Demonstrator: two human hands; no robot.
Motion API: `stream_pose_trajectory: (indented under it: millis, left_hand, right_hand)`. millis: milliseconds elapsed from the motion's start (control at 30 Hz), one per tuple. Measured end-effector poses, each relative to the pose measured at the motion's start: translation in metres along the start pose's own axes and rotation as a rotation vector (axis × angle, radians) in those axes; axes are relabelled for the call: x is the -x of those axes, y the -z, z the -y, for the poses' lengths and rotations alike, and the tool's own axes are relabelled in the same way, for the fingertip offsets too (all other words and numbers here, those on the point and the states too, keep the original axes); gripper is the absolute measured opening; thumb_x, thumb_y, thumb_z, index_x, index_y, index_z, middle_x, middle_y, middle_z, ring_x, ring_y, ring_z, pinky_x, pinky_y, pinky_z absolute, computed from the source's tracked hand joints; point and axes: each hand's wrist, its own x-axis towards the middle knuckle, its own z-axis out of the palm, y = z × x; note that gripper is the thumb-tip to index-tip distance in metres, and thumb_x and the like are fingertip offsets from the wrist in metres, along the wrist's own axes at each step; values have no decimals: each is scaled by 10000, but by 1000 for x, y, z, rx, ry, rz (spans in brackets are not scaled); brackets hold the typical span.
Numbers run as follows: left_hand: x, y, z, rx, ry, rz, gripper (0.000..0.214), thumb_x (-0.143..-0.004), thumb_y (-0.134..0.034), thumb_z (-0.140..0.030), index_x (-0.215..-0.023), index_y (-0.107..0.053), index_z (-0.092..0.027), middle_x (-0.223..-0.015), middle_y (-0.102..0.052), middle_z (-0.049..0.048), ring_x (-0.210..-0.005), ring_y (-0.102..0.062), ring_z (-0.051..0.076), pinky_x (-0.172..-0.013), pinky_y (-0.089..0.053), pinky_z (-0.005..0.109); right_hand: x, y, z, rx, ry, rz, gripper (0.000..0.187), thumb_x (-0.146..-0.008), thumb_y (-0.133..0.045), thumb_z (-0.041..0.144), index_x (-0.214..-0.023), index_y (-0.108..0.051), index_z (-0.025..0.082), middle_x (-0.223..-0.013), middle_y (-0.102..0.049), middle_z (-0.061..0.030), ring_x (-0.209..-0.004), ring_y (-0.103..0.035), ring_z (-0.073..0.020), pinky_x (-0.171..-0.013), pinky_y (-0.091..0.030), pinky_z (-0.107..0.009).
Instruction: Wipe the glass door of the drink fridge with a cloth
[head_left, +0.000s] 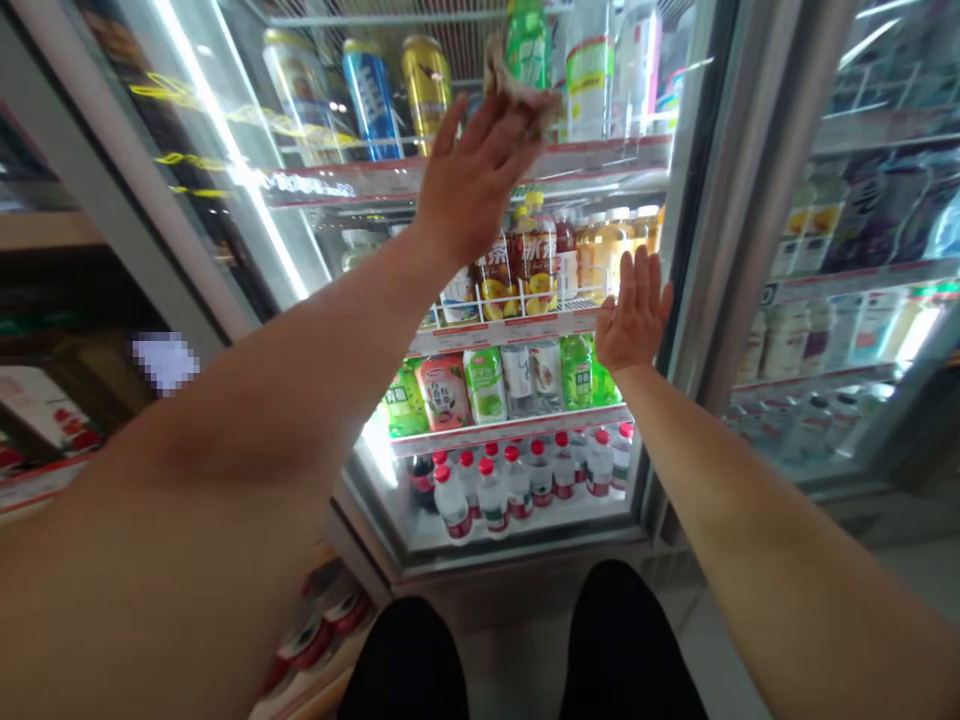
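My left hand [476,180] is raised against the glass door [360,235] of a drinks fridge. It presses a crumpled, pale brownish cloth [529,100] under its fingertips near the upper shelf. Lower and to the right, my right hand [636,312] lies on the glass with its fingers stretched up, holding nothing. It is close to the door's metal frame [724,230]. Behind the glass, cans stand on the upper shelf, including a blue can [371,98] and a gold can [427,88].
Lower shelves hold tea bottles [535,250], green bottles [577,372] and red-capped water bottles [492,495]. A neighbouring fridge door [847,330] stands to the right. Shelves with boxes [45,400] are at the left. My knees [409,660] are below, near the fridge base.
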Motion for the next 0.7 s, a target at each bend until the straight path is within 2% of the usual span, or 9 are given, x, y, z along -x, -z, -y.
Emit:
stream_pose_trajectory:
  millis: [67, 233, 300, 400, 467, 500, 567, 633, 700]
  left_hand:
    - [11, -1, 0, 25, 2, 14, 496, -1043, -318, -298, -1518, -459, -274, -1625, -332, -47, -1537, -206, 255, -1268, -173, 566]
    - [44, -7, 6, 86, -291, 176, 451, -1068, -291, -289, -1465, -505, -279, -1569, -441, -44, -1535, -222, 224, -1263, -185, 542]
    - [48, -3, 16, 60, -231, 150, 473, -1060, -308, -303, -1514, -441, -280, -1590, -407, -46, -1529, -232, 227, -1264, -176, 541]
    - [47, 6, 30, 18, 68, -26, 544, -1048, -296, -316, -1583, -316, -218, -1635, -319, -21, -1516, -229, 218, -1274, -160, 520]
    - [49, 8, 34, 36, 213, -130, 567, -1049, -265, -331, -1591, -281, -165, -1663, -245, -7, -1532, -171, 196, -1283, -143, 507]
    - [51, 8, 34, 55, 236, -141, 571, -1049, -251, -338, -1591, -276, -161, -1670, -218, -14, -1540, -137, 185, -1287, -130, 508]
    - [55, 7, 34, 89, 172, -56, 569, -1044, -246, -352, -1590, -284, -197, -1668, -216, -50, -1544, -110, 171, -1292, -110, 504]
    - [58, 10, 36, 99, 55, 67, 558, -1034, -270, -367, -1577, -322, -248, -1647, -273, -74, -1534, -141, 172, -1295, -89, 493]
    - [57, 15, 42, 71, 37, 108, 551, -1027, -284, -386, -1562, -353, -272, -1626, -325, -76, -1513, -192, 175, -1296, -67, 477]
  right_hand:
    - [1, 0, 0, -1, 3, -7, 620, -976, -339, 280, -1580, -325, 143, -1647, -316, -92, -1546, -255, -240, -1258, -215, -528]
    - [1, 1, 2, -4, -2, 4, 618, -983, -330, 287, -1584, -310, 142, -1653, -304, -96, -1550, -242, -244, -1261, -208, -533]
    - [1, 2, 3, -2, -12, 19, 611, -987, -333, 287, -1581, -316, 142, -1652, -308, -97, -1554, -234, -245, -1264, -207, -533]
    - [1, 3, 3, 1, -18, 17, 600, -1001, -318, 295, -1583, -316, 148, -1650, -312, -93, -1553, -236, -243, -1261, -213, -527]
    - [1, 3, 3, 3, -11, 6, 602, -1004, -314, 300, -1587, -307, 152, -1652, -308, -89, -1550, -243, -245, -1255, -227, -529]
    - [1, 3, 3, 3, -7, 0, 604, -1003, -317, 300, -1589, -303, 150, -1652, -308, -88, -1550, -245, -247, -1253, -231, -532]
    - [1, 3, 3, 2, -3, 0, 606, -1002, -325, 295, -1589, -300, 146, -1651, -308, -91, -1551, -244, -251, -1254, -230, -538]
    - [1, 3, 3, -6, -6, 12, 603, -1005, -324, 290, -1591, -297, 147, -1654, -302, -95, -1556, -230, -253, -1259, -218, -541]
    - [1, 4, 3, -11, -11, 16, 601, -1009, -316, 294, -1593, -293, 153, -1656, -297, -96, -1558, -223, -252, -1261, -215, -541]
